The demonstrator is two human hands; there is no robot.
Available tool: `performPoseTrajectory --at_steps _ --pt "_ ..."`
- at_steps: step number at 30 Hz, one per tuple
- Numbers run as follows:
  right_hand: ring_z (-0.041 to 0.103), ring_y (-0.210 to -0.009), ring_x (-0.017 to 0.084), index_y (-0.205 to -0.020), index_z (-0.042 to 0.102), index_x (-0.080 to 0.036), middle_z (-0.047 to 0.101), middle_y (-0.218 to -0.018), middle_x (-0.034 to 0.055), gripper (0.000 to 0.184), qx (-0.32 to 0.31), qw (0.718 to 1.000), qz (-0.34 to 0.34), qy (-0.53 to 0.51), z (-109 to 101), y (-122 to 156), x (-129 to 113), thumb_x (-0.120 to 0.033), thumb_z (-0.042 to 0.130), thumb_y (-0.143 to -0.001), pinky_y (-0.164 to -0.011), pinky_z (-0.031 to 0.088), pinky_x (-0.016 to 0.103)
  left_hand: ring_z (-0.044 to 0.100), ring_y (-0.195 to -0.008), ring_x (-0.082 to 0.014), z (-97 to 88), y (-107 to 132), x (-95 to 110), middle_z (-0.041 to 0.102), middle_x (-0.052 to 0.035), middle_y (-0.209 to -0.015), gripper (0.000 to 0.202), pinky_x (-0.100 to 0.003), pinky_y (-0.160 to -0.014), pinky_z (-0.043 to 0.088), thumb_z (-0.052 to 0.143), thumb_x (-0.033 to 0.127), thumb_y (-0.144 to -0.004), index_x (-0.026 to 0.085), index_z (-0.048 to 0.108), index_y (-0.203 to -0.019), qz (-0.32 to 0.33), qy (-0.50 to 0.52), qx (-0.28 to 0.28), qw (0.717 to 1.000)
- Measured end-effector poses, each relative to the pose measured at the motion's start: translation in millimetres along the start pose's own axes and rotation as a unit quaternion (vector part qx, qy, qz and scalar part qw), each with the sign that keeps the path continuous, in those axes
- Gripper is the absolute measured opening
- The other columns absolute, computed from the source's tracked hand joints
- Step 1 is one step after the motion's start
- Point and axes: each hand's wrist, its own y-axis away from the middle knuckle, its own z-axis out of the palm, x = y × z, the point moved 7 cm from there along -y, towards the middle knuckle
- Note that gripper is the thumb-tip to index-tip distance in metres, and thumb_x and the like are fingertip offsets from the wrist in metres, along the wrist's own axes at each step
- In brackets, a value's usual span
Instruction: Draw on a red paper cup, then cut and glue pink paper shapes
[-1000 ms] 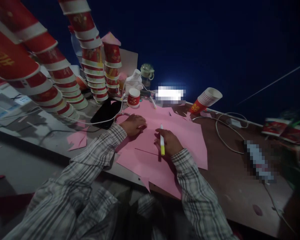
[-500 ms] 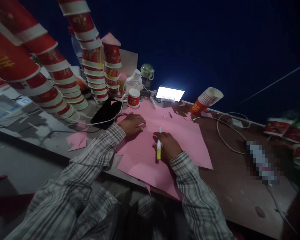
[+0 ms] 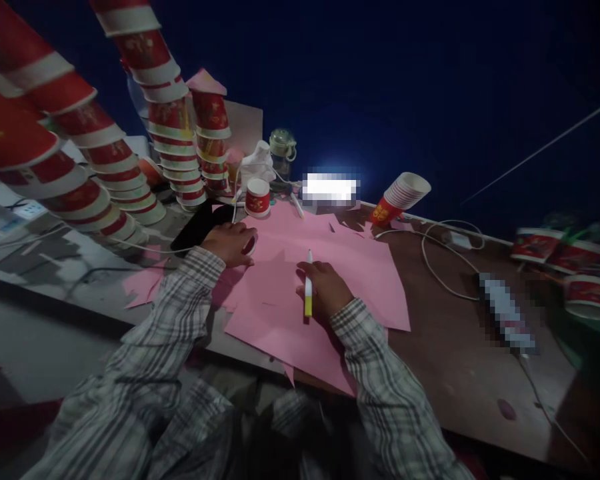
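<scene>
Pink paper (image 3: 370,273) on a table (image 3: 445,373), beneath two hands held apart.

Right hand (image 3: 325,287): closed on one white pen (image 3: 308,290), over the paper, yellow end toward the body. Left hand (image 3: 230,245): bent beside a curved-edged object (image 3: 251,245), partly hidden; its grip cannot be told. Counted: four cup towers (image 3: 175,147), three cut off by the frame, one topped by a pink cone (image 3: 207,82); one single cup (image 3: 257,198); one tilted cup stack (image 3: 400,199); a second pen (image 3: 297,205). Pixels mask a bright screen (image 3: 330,189). Yellow characters on the tilted stack are too small to read.
</scene>
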Motion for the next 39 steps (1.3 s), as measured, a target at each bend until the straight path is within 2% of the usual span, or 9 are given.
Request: performPoseTrajectory --at_steps 4,8,13,19,23,25,28,34,39 --pt "0.054 -0.113 0.03 -0.134 0.055 -0.017 0.063 -0.124 0.0142 0.054 0.005 1.0 -0.01 0.007 3.0 -2.0 -0.6 -0.022 0.068 -0.082 -0.099 0.047 0.043 0.038 -0.141 -0.0353 1.5 0.5 -3.0 0.036 -0.0126 -0.157 0.082 -0.047 -0.112 0.035 0.066 0.045 -0.08 0.024 0.032 -0.151 0.01 0.029 -0.016 0.999" --pt "0.053 -0.114 0.031 -0.134 0.056 -0.016 0.063 -0.124 0.0142 0.055 0.015 1.0 -0.012 0.011 5.9 -4.0 0.8 -0.019 0.069 -0.081 -0.101 0.046 0.044 0.039 -0.142 -0.0331 -7.4 3.6 -1.5 0.039 -0.0119 -0.156 0.078 -0.043 -0.114 0.035 0.064 0.041 -0.08 0.022 0.036 -0.15 0.009 0.071 0.004 0.997" --pt "0.053 -0.114 0.031 -0.134 0.056 -0.015 0.063 -0.125 0.0144 0.057 0.026 0.999 -0.016 0.011 7.4 -5.4 1.9 -0.018 0.07 -0.079 -0.101 0.046 0.045 0.043 -0.14 -0.0299 -38.0 11.7 6.7 0.046 -0.0082 -0.152 0.071 -0.043 -0.117 0.035 0.062 0.045 -0.083 0.023 0.041 -0.147 0.048 0.136 0.164 0.976" --pt "0.053 -0.112 0.03 -0.134 0.056 -0.016 0.063 -0.122 0.0146 0.056 0.025 0.999 -0.018 0.018 6.7 -5.4 1.4 -0.019 0.069 -0.08 -0.099 0.046 0.044 0.045 -0.138 -0.0284 -64.1 27.7 -8.4 0.05 -0.0125 -0.146 0.065 -0.044 -0.118 0.035 0.068 0.045 -0.081 0.018 0.05 -0.137 0.021 0.154 0.38 0.912" --pt "0.053 -0.113 0.03 -0.134 0.056 -0.016 0.063 -0.124 0.0145 0.055 0.026 0.999 -0.019 0.022 6.7 -5.0 0.7 -0.018 0.068 -0.08 -0.099 0.046 0.043 0.044 -0.139 -0.027 -72.6 35.3 -5.3 0.051 -0.0126 -0.143 0.063 -0.045 -0.12 0.033 0.065 0.048 -0.084 0.017 0.05 -0.136 0.049 0.176 0.449 0.874" --pt "0.053 -0.112 0.03 -0.134 0.056 -0.016 0.063 -0.123 0.0144 0.056 0.025 0.999 -0.02 0.023 6.6 -4.8 0.4 -0.019 0.069 -0.08 -0.098 0.046 0.043 0.044 -0.139 -0.0261 -67.7 31.4 10.6 0.051 -0.0122 -0.144 0.063 -0.044 -0.12 0.033 0.063 0.05 -0.085 0.018 0.049 -0.137 0.12 0.208 0.415 0.877" --pt "0.053 -0.111 0.03 -0.134 0.056 -0.016 0.063 -0.12 0.0148 0.056 0.023 0.999 -0.019 0.024 6.1 -5.0 0.4 -0.02 0.069 -0.08 -0.098 0.046 0.044 0.043 -0.14 -0.0259 -46.1 18.4 39.0 0.048 -0.0113 -0.148 0.064 -0.042 -0.119 0.035 0.063 0.053 -0.084 0.021 0.05 -0.138 0.191 0.224 0.286 0.912" --pt "0.053 -0.115 0.03 -0.136 0.054 -0.016 0.063 -0.124 0.015 0.057 0.011 1.0 -0.012 0.005 5.3 -6.0 2.6 -0.017 0.068 -0.081 -0.101 0.046 0.042 0.04 -0.143 -0.027 -15.5 6.5 66.2 0.046 -0.012 -0.151 0.068 -0.042 -0.12 0.033 0.065 0.05 -0.082 0.019 0.049 -0.141 0.205 0.182 0.105 0.956" --pt "0.054 -0.116 0.028 -0.137 0.054 -0.016 0.063 -0.124 0.0147 0.056 0.015 1.0 0.001 -0.018 3.5 -5.2 5.3 -0.015 0.065 -0.083 -0.102 0.046 0.04 0.046 -0.137 -0.0291 -13.2 8.4 77.4 0.048 -0.0146 -0.15 0.087 -0.043 -0.114 0.037 0.068 0.053 -0.078 0.018 0.034 -0.15 0.194 0.174 0.046 0.964"
